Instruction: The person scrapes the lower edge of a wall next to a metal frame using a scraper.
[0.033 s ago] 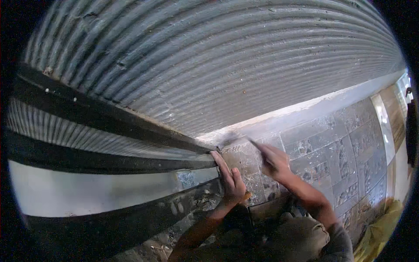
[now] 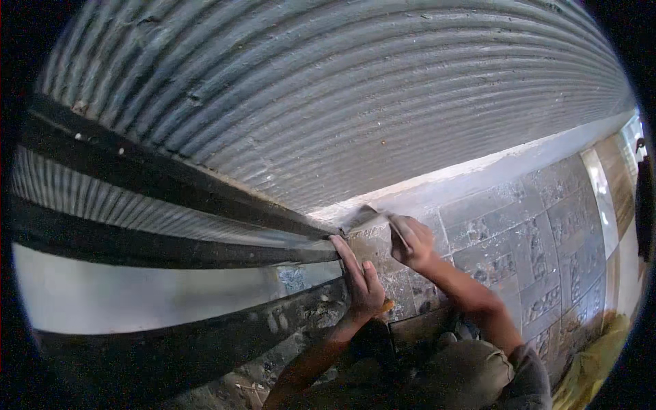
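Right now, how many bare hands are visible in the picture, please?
2. The left hand touches the end of the dark frame; the right hand, farther right, grips a blurred tool. I see no others.

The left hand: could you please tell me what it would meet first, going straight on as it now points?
The left hand would probably meet the dark upper bar first, near its end, though depth there is unclear.

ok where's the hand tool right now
In the head view, the hand tool is just right of centre, gripped in the right hand, its far end near the corrugated wall's foot, beyond the left hand.
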The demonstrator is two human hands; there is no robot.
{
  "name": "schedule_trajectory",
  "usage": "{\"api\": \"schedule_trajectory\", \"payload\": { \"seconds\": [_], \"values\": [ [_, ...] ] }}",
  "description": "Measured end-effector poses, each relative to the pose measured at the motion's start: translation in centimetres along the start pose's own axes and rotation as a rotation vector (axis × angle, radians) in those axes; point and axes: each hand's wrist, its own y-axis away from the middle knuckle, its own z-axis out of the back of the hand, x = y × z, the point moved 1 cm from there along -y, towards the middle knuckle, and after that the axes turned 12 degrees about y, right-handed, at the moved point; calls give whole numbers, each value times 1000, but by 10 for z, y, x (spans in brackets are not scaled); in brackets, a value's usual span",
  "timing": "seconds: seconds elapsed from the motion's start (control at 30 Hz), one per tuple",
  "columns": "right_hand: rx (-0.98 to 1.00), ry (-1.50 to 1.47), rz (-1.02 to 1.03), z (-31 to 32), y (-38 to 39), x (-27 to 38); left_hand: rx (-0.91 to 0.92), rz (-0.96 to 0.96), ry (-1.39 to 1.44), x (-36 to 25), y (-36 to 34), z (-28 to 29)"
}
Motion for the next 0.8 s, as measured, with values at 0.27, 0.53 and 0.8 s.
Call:
{"api": "schedule_trajectory", "payload": {
  "seconds": [0.27,0.53,0.8],
  "values": [
    [-75,-72,-157,25,84,-23,-47,-29,9,0,2,-4],
    [62,-147,21,34,-3,-7,-37,-3,50,-2,2,-6],
    [61,-235,-246,3,102,-31,-66,-82,77,-1,-1,-10]
  ]
}}
